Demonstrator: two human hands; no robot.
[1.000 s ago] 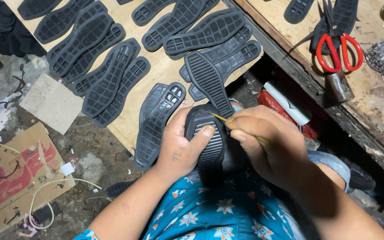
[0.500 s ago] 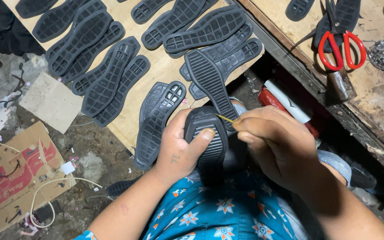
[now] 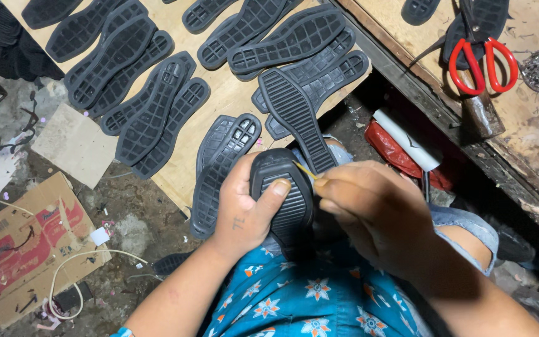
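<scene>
Cardboard box [image 3: 23, 253]: flattened, lying on the dirty floor at lower left, brown with a red printed panel and dark lettering, edges torn and creased; a white cord loops across its lower right corner.

Cardboard sheet [image 3: 76, 145]: plain, pale brown, roughly square, on the floor just beside the wooden board's left edge, above the box.

White tag [image 3: 100, 236]: small square slip of paper on the floor just off the box's right edge.

Red wrapper [image 3: 400, 153]: crumpled shiny packet under the bench edge at right, with a white roll [image 3: 407, 140] lying across it.

No screens or signs.
</scene>
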